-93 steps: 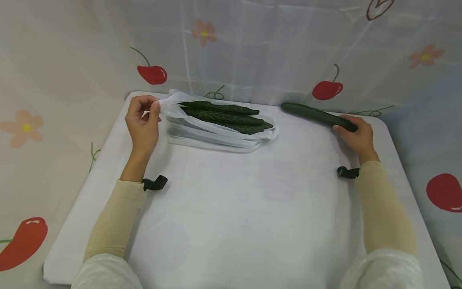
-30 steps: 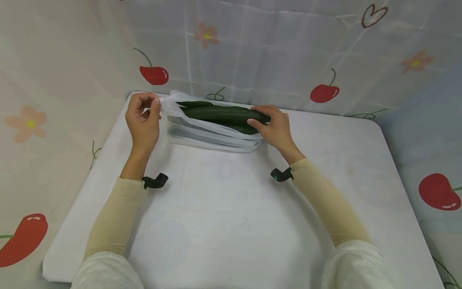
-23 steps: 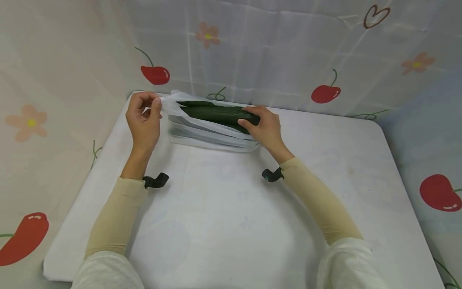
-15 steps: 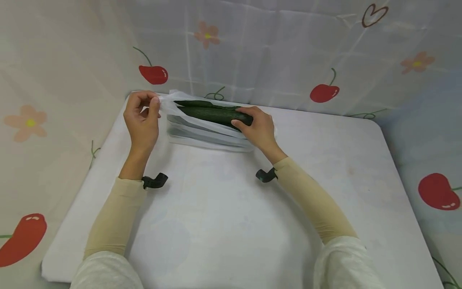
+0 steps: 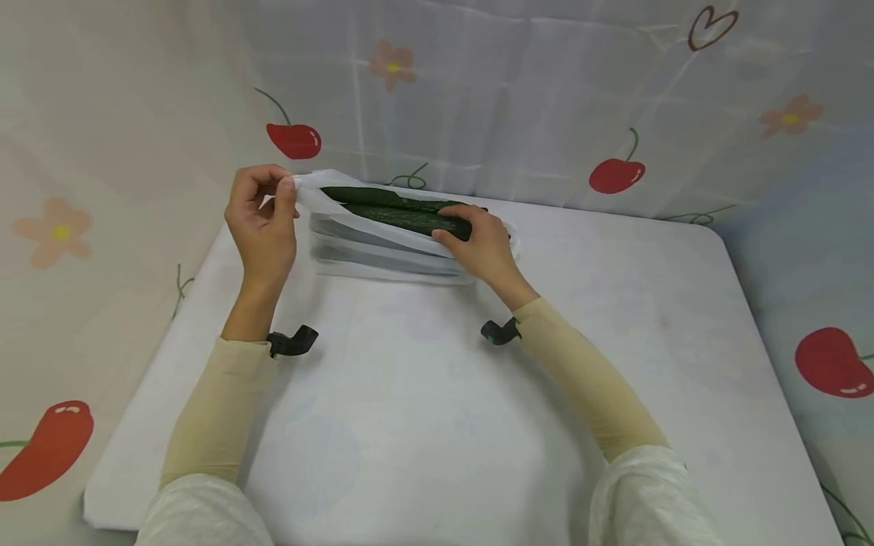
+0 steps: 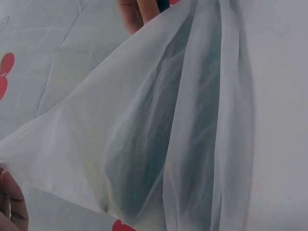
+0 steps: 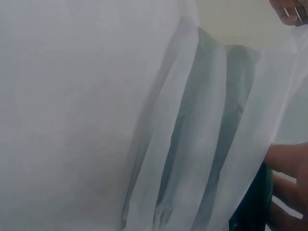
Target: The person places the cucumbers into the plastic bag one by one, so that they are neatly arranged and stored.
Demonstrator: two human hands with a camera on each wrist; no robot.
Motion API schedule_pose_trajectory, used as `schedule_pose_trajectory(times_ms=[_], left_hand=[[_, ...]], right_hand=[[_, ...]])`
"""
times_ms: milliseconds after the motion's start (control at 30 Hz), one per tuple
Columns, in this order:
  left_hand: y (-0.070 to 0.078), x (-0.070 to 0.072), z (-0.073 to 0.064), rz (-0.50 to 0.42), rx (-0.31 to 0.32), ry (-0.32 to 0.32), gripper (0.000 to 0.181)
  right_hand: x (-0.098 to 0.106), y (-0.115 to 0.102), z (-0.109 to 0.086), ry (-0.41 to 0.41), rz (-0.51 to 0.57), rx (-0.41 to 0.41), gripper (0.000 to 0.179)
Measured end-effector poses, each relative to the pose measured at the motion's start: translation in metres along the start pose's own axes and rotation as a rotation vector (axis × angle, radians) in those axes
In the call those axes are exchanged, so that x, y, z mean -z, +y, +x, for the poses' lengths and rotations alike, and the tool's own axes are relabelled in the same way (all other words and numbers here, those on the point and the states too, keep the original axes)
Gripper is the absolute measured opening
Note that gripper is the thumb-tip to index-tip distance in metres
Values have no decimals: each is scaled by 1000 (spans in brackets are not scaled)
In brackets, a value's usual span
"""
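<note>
A white plastic bag lies on its side at the back of the table, its pleated side facing me. Several dark green cucumbers show through its long opening. My left hand pinches the bag's left edge between thumb and fingers and draws it taut, as the left wrist view also shows. My right hand grips the right end of a cucumber lying in the opening on top of the others. In the right wrist view, its fingers reach over the bag's rim beside the dark green skin. The bag's right end is partly hidden behind this hand.
The white-covered table has rounded corners. Directly behind the bag hangs a pale curtain printed with cherries and flowers, and similar cloth lines both sides. A black wrist camera sits on each forearm.
My right hand has carried the cucumber from the table's right side leftward into the bag's opening. My left hand, still pinching the bag, has lately pulled its edge slightly left and up.
</note>
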State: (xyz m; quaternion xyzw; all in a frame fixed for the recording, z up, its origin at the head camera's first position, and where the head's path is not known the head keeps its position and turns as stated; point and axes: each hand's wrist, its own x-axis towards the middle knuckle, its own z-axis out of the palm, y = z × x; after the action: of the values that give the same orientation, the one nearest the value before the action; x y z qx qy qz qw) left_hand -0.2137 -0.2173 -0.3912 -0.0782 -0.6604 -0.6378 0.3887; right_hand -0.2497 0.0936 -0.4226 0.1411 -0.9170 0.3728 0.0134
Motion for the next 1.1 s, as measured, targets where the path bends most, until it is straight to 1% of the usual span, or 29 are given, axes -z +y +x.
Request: schedule_pose_trajectory(times_ms=[100,167,233,367,467,533,600,633,700,767,800,900,1100], left_hand=[[8,-2,1,-15,-1,8,8],[11,-2,2,-24,0,15,7],[11,-1,3,-27,-1,21,10],[5,3,5,-32,-4,37,7],[3,4,5,-40,-7,44,9],[5,4,5,-47,-6,42,10],[7,3,4,-45,-7,37,11],[8,2,4,-45,-6,34,8],[8,2,4,-40,-2,29,7],[8,2,3,-32,1,27,9],[7,2,3,-27,4,26,9],[6,3,3,-13,9,25,7],[1,5,3,-9,19,30,7]], right_hand=[[5,5,-3,5,20,6,44],[8,10,-5,27,43,19,41],[12,15,-6,62,72,35,39],[21,30,-7,152,124,55,31],[31,46,-6,211,128,34,28],[38,60,-5,234,116,-16,29],[44,75,-4,229,84,-97,33],[47,82,-4,218,77,-141,36],[50,96,-5,182,80,-221,40],[51,104,-6,152,88,-283,42],[52,107,-6,143,99,-301,41],[52,108,-5,131,144,-319,38],[50,106,-2,98,187,-324,31]])
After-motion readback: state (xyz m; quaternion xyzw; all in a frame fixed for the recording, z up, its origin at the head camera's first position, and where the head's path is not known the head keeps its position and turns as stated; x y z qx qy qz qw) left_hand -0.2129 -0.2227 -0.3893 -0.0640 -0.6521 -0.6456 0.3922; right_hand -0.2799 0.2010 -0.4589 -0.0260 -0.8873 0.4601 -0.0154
